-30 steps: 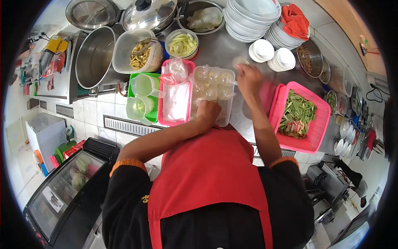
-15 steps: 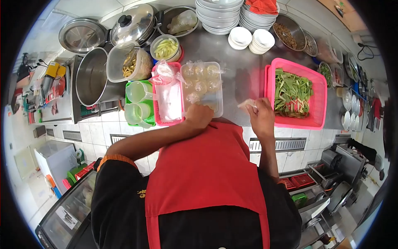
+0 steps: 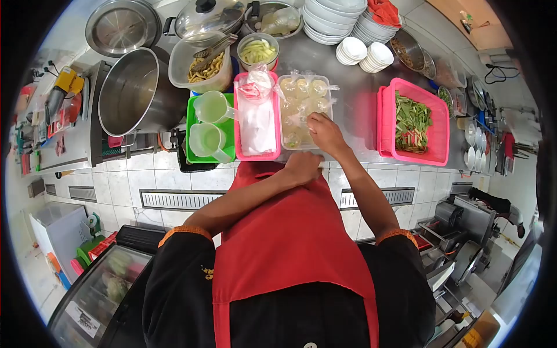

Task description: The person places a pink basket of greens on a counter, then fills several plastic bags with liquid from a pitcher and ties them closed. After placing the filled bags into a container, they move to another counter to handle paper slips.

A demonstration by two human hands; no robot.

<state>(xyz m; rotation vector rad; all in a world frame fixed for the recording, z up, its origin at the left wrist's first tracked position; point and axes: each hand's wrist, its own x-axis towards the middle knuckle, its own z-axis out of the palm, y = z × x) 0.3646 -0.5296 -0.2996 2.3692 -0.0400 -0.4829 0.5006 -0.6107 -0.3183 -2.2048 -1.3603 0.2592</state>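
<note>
A clear plastic container (image 3: 332, 111) on the steel counter holds several small knotted plastic bags (image 3: 302, 88) of pale liquid. One bag (image 3: 293, 138) with greenish bits sits in its front left corner. My right hand (image 3: 327, 136) is over the container's right side, its fingers closed; what they hold, if anything, is hidden. Just in front of the counter edge, against the red apron (image 3: 290, 243), my left hand (image 3: 303, 168) is curled closed. Its contents cannot be made out. Left of the container stands a pink tray (image 3: 275, 142) with white plastic sheets and a bundled clear bag.
Two measuring jugs (image 3: 207, 139) stand in a green tray (image 3: 194, 110) at left, beside a large steel pot (image 3: 130, 95). A pink basket (image 3: 444, 139) of cut greens is at right. Stacked white bowls (image 3: 331, 20) and a lidded pan (image 3: 209, 17) line the back.
My right hand has moved left, from beside the pink basket to the container, with the pale plastic piece no longer visible. My left hand has drawn back from the container toward the apron. The view shifted.
</note>
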